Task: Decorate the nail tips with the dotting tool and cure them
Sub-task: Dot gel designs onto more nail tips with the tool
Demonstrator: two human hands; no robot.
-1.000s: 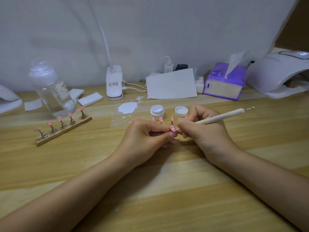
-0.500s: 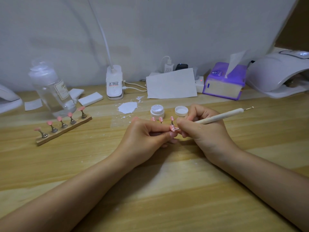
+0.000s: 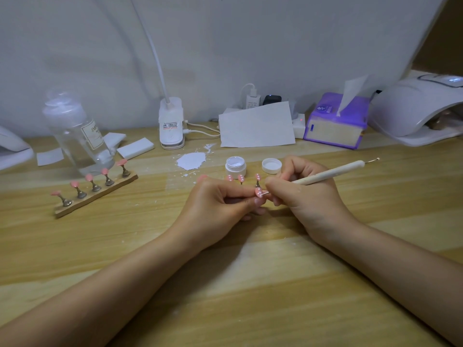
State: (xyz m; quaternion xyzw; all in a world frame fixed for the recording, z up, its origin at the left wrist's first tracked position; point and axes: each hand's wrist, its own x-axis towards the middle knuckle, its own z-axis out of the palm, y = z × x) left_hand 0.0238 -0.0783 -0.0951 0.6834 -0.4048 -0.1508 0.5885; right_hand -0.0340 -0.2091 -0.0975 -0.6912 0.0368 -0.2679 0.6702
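Observation:
At the middle of the wooden table my left hand (image 3: 220, 204) pinches a pink nail tip (image 3: 258, 192) with white dots on it. My right hand (image 3: 308, 196) grips a white dotting tool (image 3: 330, 172), and its metal point touches that tip. Just behind my fingers stand three more dotted pink tips (image 3: 241, 178) on small pegs. An open jar of white gel (image 3: 235, 166) and its lid (image 3: 271, 165) sit behind them. A white curing lamp (image 3: 416, 108) is at the far right.
A wooden stand with several plain pink tips (image 3: 96, 189) lies at the left, next to a clear bottle (image 3: 77, 134). A patch of white spill (image 3: 191, 160), a clip lamp base (image 3: 171, 123), a sheet of paper (image 3: 256, 125) and a purple tissue box (image 3: 335, 121) line the back.
Almost nothing differs; the tool's point has shifted very slightly on the held tip while both hands stay in place.

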